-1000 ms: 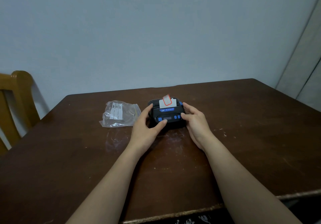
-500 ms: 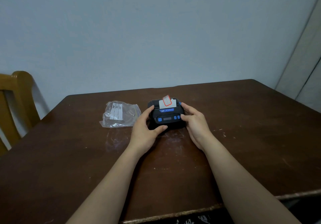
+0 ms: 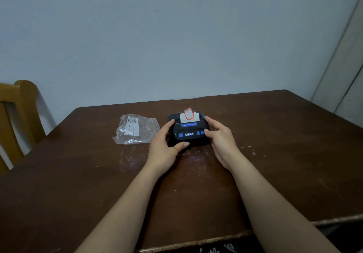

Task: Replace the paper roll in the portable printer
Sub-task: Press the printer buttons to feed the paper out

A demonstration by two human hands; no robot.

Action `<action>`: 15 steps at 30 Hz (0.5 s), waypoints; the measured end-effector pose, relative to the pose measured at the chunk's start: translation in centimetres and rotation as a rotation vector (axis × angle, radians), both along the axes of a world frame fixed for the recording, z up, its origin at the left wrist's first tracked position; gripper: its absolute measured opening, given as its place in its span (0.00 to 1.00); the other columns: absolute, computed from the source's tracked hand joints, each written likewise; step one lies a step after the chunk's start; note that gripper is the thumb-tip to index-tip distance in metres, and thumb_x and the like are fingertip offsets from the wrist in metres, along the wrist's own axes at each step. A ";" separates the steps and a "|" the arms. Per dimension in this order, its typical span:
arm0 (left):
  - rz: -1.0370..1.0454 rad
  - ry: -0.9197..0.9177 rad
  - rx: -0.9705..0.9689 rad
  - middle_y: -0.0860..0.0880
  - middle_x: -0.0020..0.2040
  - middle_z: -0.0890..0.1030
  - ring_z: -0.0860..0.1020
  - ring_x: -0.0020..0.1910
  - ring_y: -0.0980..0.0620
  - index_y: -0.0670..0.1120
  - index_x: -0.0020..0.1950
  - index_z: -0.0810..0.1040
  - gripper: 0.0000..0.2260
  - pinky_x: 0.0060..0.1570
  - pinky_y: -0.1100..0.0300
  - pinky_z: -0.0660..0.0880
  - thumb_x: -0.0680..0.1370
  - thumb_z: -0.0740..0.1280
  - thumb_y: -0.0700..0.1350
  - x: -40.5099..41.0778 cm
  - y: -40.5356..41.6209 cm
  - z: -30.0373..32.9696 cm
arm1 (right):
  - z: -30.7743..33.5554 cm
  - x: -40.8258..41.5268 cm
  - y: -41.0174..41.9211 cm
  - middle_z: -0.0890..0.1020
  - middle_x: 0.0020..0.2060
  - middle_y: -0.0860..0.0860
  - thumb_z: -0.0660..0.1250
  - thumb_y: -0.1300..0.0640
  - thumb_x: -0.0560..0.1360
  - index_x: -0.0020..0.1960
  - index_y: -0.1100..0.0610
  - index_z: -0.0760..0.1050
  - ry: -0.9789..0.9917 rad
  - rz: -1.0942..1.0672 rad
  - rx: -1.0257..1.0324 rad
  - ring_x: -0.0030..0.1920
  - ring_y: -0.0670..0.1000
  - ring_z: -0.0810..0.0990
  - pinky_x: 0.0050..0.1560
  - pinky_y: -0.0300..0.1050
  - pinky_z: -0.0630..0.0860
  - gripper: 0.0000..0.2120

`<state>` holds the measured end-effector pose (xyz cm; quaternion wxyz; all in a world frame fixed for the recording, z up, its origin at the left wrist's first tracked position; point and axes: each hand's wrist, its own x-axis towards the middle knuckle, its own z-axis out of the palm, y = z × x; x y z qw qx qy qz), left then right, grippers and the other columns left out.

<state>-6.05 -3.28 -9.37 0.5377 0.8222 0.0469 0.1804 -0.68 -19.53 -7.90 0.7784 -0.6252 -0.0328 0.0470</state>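
I note both forearms bare to the frame edge, left hand (image 3: 163, 150) and right hand (image 3: 222, 141) ungloved (nails short, unpainted).

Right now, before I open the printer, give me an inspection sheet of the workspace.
Surface: dark wooden table, scuffed, pale smears near the printer.
Job's things: black portable printer on the table, display lit, red-edged label strip sticking out the top.
Clutter: clear zip bag left of the printer.
Grippers: left hand and right hand grip the printer's sides.
Cables: nothing seen.
Surroundings: wooden chair at left, plain wall behind.
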 end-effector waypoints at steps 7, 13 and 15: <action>0.002 -0.003 0.011 0.54 0.69 0.73 0.72 0.67 0.54 0.57 0.72 0.66 0.36 0.66 0.50 0.71 0.68 0.77 0.46 0.1 0.0 -0.1 | 0.0 0.0 -0.1 0.75 0.68 0.56 0.59 0.72 0.76 0.71 0.58 0.70 -0.001 -0.001 -0.007 0.67 0.53 0.74 0.68 0.52 0.72 0.25; 0.002 -0.012 -0.009 0.54 0.70 0.73 0.71 0.68 0.54 0.56 0.74 0.63 0.38 0.68 0.51 0.69 0.68 0.77 0.44 -0.1 -0.1 0.2 | 0.0 0.1 0.0 0.72 0.71 0.57 0.59 0.71 0.77 0.74 0.59 0.64 0.027 -0.007 0.052 0.69 0.54 0.72 0.65 0.46 0.73 0.27; 0.005 -0.005 -0.024 0.54 0.69 0.72 0.70 0.68 0.55 0.54 0.75 0.62 0.40 0.68 0.53 0.68 0.68 0.77 0.44 -0.2 -0.2 0.4 | 0.1 0.2 0.0 0.71 0.72 0.57 0.58 0.69 0.78 0.75 0.60 0.63 0.051 -0.022 0.071 0.70 0.54 0.71 0.67 0.48 0.72 0.26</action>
